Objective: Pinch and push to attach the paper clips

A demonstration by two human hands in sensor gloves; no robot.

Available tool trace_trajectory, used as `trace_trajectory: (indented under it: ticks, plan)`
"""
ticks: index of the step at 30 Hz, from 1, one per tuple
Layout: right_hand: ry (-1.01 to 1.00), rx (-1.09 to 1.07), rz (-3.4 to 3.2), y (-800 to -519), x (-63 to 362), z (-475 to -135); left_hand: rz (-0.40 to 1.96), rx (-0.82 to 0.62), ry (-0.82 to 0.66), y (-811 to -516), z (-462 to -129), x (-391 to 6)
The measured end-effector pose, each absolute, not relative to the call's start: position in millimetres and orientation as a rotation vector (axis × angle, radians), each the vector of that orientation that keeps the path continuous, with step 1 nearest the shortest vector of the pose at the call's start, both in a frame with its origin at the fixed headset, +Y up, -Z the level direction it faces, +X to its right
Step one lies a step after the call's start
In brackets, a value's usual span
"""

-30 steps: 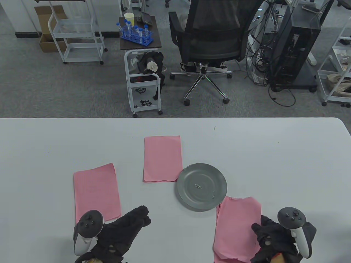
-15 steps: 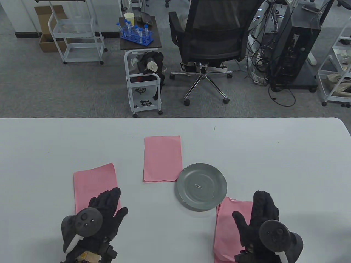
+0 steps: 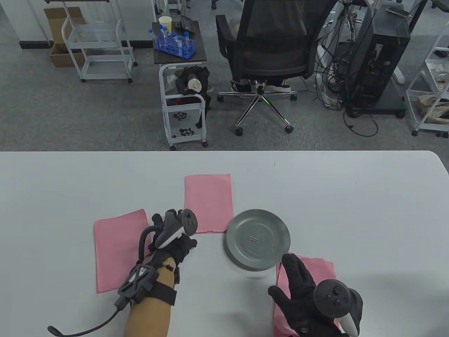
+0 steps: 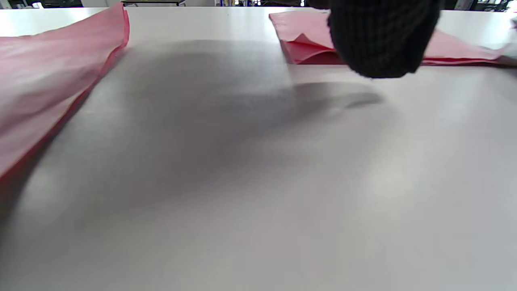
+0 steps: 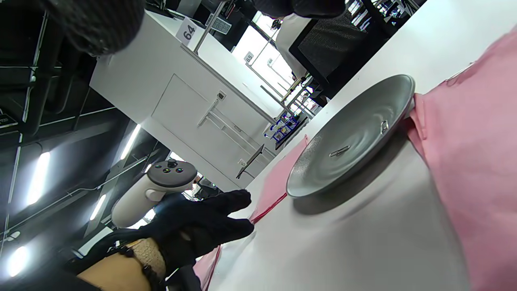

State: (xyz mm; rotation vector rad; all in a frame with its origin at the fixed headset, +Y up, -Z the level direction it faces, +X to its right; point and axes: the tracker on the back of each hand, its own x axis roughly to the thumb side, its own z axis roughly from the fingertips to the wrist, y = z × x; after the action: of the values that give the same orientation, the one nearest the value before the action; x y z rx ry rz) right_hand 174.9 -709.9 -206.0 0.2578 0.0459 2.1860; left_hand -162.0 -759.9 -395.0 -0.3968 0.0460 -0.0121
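We count three pink paper stacks (image 3: 208, 202) (image 3: 121, 247) (image 3: 305, 291), one grey plate (image 3: 242, 259), and two paper clips (image 3: 253, 239) (image 3: 273, 249) in it.

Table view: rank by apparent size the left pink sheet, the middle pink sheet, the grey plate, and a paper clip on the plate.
1. Left pink sheet, partly under the left hand.
2. Middle pink sheet and grey plate: too alike to rank; the sheet lies farther from the camera.
3. Paper clip, far smallest.
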Motion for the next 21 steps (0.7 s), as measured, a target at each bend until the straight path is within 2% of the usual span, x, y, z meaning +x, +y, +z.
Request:
trace_trajectory:
  ticks: [2, 5, 10, 12, 14, 17, 21]
  plan:
    - [0.063, 0.268, 2.179, -711, 174, -207, -0.044, -0.453, 0.048, -763, -406, -162]
    - [0.094, 0.288, 2.162, -713, 170, -207, 0.016, -0.446, 0.037, -765, -413, -163]
    - [0.103, 0.307, 2.174, -713, 166, -206, -0.052, -0.299, -0.018, -771, -406, -157]
    - [0.088, 0.296, 2.185, -713, 167, -207, -0.081, -0.186, -0.029, -772, -399, -156]
    - [0.082, 0.288, 2.190, -714, 169, -209, -0.083, -0.165, -0.039, -767, -395, -159]
    - [0.071, 0.260, 2.201, -717, 173, -212, -0.090, -0.083, -0.050, -749, -384, -168]
    - [0.053, 0.231, 2.239, -719, 175, -216, 0.018, 0.032, -0.152, -697, -353, -172]
